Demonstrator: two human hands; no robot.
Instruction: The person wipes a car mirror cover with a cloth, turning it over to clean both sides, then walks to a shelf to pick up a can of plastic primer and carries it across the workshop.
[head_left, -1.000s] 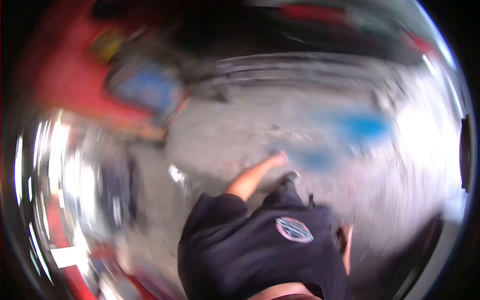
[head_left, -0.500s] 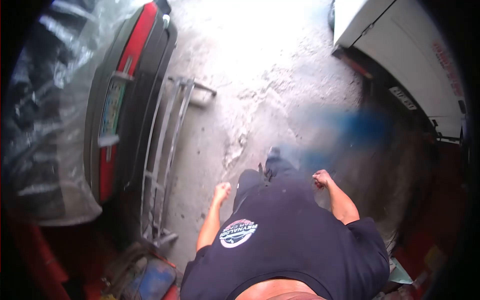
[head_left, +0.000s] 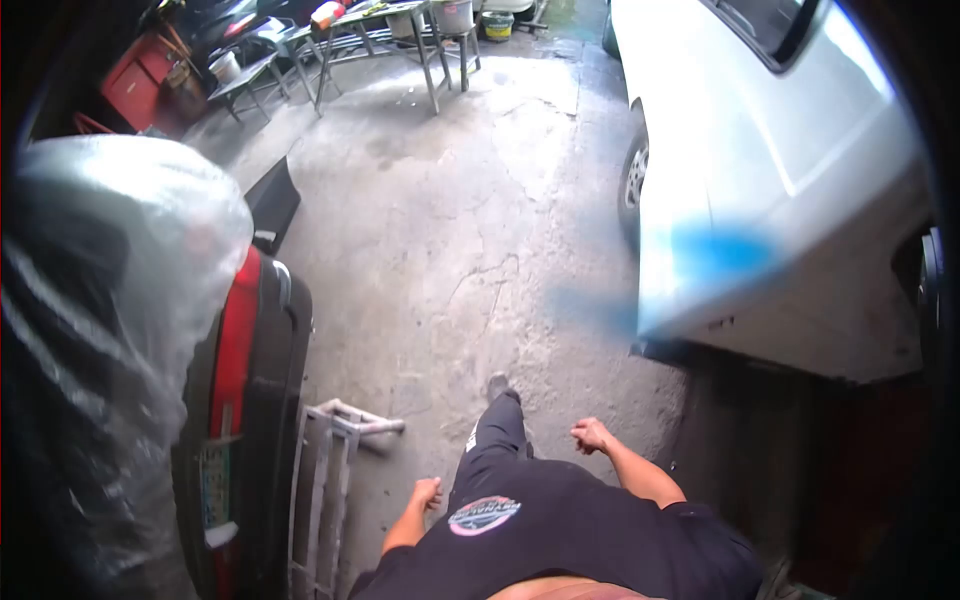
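Both arms hang at my sides, and my legs are in mid-stride on the concrete floor. My left hand (head_left: 427, 492) is loosely curled beside my left thigh, near a metal frame stand (head_left: 335, 430). Nothing shows in its fingers. Out to the other side, my right hand (head_left: 591, 436) has its fingers folded in, and I see no object in it. Neither hand touches anything around it. I wear a dark T-shirt (head_left: 590, 520) with a round printed logo and dark trousers (head_left: 497, 435).
On the left stands a dark car (head_left: 270, 370) under plastic sheeting (head_left: 110, 260). A white vehicle (head_left: 720, 180) lines the right side. Farther ahead are a metal table (head_left: 435, 90), buckets (head_left: 455, 15) and a red cabinet (head_left: 132, 85). Blue smears blur part of the view.
My view has tilted up and moved forward, bringing the tables and the white vehicle's side into sight. The metal stand now sits lower in view. Both hands stay curled.
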